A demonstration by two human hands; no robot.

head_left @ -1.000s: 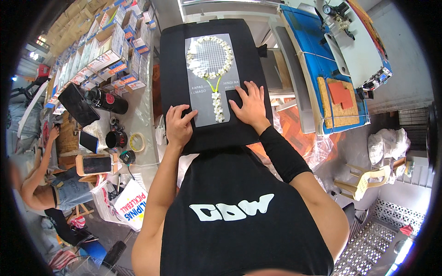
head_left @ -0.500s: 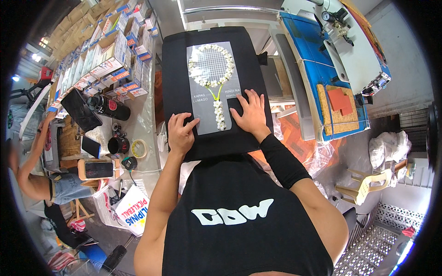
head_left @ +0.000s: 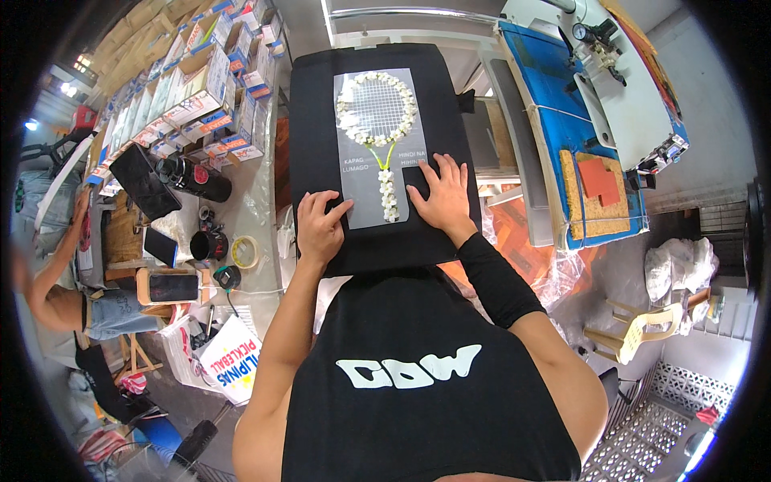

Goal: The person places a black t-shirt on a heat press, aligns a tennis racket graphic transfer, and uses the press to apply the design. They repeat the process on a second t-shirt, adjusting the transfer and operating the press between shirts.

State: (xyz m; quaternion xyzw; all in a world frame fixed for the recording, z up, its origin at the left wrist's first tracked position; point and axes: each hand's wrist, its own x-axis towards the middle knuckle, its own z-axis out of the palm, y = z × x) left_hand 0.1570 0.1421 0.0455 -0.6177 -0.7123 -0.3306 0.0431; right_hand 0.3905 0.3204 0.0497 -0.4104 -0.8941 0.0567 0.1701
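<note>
A black cloth [head_left: 309,161] lies spread over a flat, roughly rectangular platform before me. On it rests a clear printed film sheet [head_left: 365,193], showing a racket shape made of white flowers with green stems and some white lettering. My left hand [head_left: 321,229] lies at the film's lower left side, its fingers bent but apart, one fingertip touching the film's edge. My right hand [head_left: 443,197] is spread on the cloth, with its thumb and fingertips over the film's right edge. Neither hand grips anything.
At right stands a white machine with a gauge [head_left: 590,32], beside a blue board [head_left: 554,104] with a cork-coloured pad. Cartons [head_left: 185,80], a black bottle [head_left: 193,178], phones and a tape roll [head_left: 245,252] fill the left table. Another person's arm [head_left: 60,249] reaches in at far left.
The whole view has shifted slightly, moving the platform a little rightward in the picture. Both hands remain at the same sides of the film, with only tiny finger movements.
</note>
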